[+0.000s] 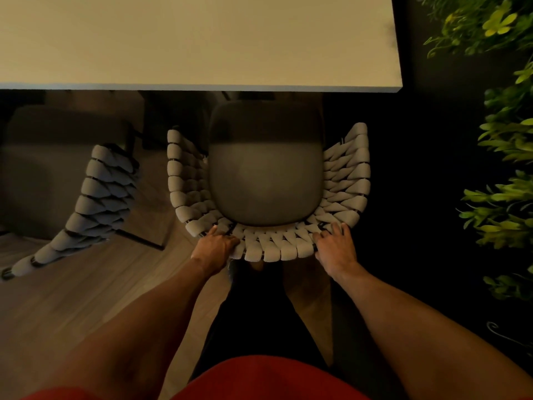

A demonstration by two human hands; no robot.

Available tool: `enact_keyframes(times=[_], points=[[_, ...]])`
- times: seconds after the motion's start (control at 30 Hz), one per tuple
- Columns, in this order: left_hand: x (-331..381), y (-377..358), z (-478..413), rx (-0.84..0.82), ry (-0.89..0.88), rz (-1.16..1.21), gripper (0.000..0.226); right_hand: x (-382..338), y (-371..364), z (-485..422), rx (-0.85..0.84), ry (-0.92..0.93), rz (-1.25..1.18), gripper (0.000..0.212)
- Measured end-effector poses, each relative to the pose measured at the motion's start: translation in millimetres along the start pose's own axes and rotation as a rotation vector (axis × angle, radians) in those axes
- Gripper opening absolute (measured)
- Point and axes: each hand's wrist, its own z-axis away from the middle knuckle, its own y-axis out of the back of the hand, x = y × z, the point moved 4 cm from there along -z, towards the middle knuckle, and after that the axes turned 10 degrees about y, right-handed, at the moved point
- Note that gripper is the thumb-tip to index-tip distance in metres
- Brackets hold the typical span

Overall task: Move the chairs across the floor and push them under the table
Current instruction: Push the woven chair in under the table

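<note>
Dim wooden floor [86, 298]; leafy green plants [501, 197] at right.

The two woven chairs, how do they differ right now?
The middle chair is gripped at its backrest by the left hand and right hand; the left chair is untouched. The middle chair faces the table squarely; the left chair sits angled. Both have pale woven backs.

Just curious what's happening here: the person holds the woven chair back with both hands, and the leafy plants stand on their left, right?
Not quite. The head view shows the leafy plants on the person's right, not their left. The rest holds: the left hand and the right hand both hold the woven chair back.
</note>
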Motion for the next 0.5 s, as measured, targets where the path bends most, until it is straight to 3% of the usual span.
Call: enact_keyframes(times=[0.23,0.5], points=[[4.0,3.3,7.0,0.043,0.018,-0.089,0.061,-6.6,-2.1,1.4,0.017,0.006,-0.021,0.042],[10.5,23.5,36.7,-0.059,0.031,-0.093,0.074,-5.8,6.9,12.3,-0.043,0.065,-0.072,0.048]])
